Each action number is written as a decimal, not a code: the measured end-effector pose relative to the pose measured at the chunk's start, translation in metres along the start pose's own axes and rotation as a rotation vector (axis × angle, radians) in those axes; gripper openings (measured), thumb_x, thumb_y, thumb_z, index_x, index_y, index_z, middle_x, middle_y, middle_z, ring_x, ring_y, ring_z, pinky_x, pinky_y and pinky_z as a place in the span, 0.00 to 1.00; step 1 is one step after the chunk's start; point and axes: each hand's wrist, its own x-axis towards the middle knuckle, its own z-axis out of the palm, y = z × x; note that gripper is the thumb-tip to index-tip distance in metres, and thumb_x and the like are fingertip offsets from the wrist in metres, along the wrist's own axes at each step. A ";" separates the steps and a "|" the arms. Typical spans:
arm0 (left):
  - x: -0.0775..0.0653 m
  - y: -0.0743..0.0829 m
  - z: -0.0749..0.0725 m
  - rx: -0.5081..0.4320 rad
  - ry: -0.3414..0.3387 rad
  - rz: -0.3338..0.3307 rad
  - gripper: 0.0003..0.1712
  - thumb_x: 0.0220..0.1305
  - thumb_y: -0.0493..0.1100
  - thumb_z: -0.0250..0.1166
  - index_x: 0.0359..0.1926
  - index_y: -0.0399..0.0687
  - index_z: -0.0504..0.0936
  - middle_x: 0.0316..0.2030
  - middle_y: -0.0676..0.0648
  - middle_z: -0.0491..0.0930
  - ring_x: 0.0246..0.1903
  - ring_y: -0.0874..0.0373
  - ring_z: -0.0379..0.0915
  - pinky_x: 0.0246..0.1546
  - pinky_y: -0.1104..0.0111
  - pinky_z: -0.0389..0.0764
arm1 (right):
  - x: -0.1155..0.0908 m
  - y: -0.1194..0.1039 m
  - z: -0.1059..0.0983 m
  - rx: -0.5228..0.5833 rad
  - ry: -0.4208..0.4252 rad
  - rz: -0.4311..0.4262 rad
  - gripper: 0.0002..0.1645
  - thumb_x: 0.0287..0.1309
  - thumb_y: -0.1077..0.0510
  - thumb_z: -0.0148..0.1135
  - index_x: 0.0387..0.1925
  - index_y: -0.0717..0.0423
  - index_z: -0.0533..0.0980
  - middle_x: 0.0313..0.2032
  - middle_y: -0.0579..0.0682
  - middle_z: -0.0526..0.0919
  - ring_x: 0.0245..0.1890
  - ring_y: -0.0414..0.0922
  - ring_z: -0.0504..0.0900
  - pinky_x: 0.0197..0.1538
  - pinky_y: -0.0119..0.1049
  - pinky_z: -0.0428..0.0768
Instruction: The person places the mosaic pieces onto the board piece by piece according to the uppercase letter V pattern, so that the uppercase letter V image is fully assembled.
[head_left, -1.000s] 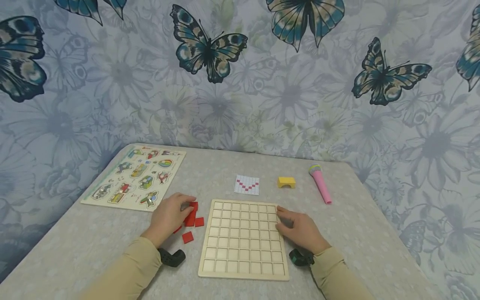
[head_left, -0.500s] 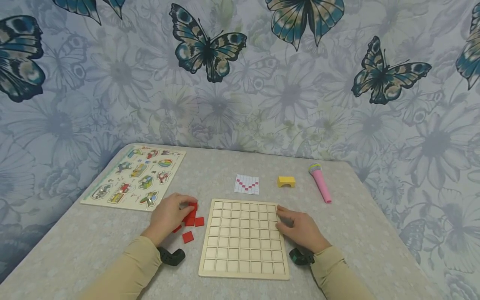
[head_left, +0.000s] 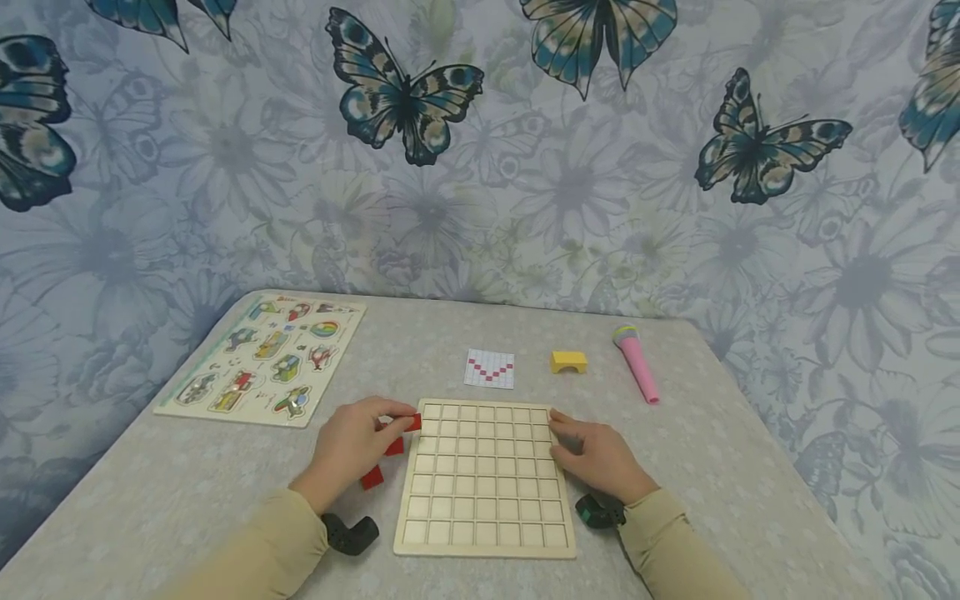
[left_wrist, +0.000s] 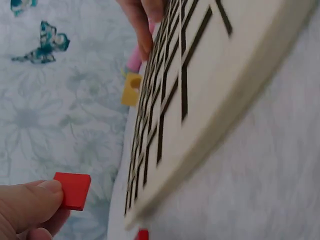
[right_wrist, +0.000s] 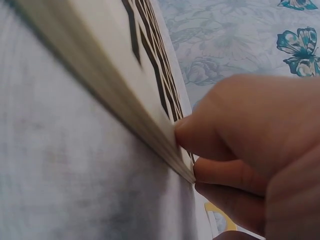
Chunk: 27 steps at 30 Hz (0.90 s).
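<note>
My left hand [head_left: 356, 446] pinches a red square tile [left_wrist: 75, 192] between thumb and fingertips, close to the upper left corner of the wooden grid board [head_left: 480, 547]. In the left wrist view the tile is held up, well apart from the board's rim. Beside the board, loose red tiles [head_left: 372, 477] lie on the table, partly covered by my left hand. The fingers of my right hand [head_left: 603, 458] rest along the board's right edge near its upper corner. Its thumb touches the top of the rim in the right wrist view.
Behind the board lies a small card [head_left: 489, 369] with a red V pattern on a grid. A yellow arch block [head_left: 568, 362] and a pink toy microphone [head_left: 636, 367] sit to its right. A picture puzzle board [head_left: 258, 358] occupies the back left, near the papered wall.
My left hand has lifted a red tile from the pile and carried it right, toward the board's upper left corner. My right hand has stayed on the edge. The head view has shifted slightly.
</note>
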 end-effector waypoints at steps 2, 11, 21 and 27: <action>-0.006 0.013 0.002 -0.049 -0.040 -0.002 0.07 0.63 0.52 0.74 0.41 0.72 0.91 0.40 0.60 0.87 0.27 0.63 0.73 0.22 0.68 0.72 | 0.001 0.000 0.000 -0.001 -0.005 0.001 0.28 0.64 0.55 0.68 0.64 0.59 0.79 0.67 0.49 0.78 0.43 0.39 0.83 0.30 0.28 0.66; -0.039 0.055 0.025 -0.273 -0.285 0.031 0.04 0.60 0.52 0.76 0.36 0.74 0.91 0.24 0.62 0.84 0.20 0.63 0.69 0.18 0.72 0.67 | 0.002 0.001 -0.001 0.016 -0.030 0.027 0.28 0.65 0.54 0.68 0.64 0.58 0.78 0.67 0.49 0.77 0.32 0.33 0.73 0.24 0.30 0.61; -0.049 0.058 0.061 -0.302 -0.298 0.175 0.05 0.62 0.51 0.75 0.39 0.68 0.92 0.32 0.69 0.85 0.25 0.71 0.73 0.25 0.73 0.74 | 0.001 0.000 -0.002 -0.001 -0.023 0.043 0.29 0.64 0.54 0.68 0.64 0.57 0.78 0.68 0.47 0.77 0.37 0.33 0.78 0.27 0.29 0.64; -0.048 0.053 0.064 -0.279 -0.300 0.201 0.04 0.63 0.51 0.74 0.38 0.71 0.91 0.33 0.70 0.85 0.26 0.72 0.74 0.27 0.73 0.75 | 0.002 -0.001 -0.003 0.026 -0.042 0.038 0.28 0.65 0.54 0.68 0.65 0.59 0.78 0.68 0.49 0.77 0.21 0.32 0.61 0.23 0.29 0.59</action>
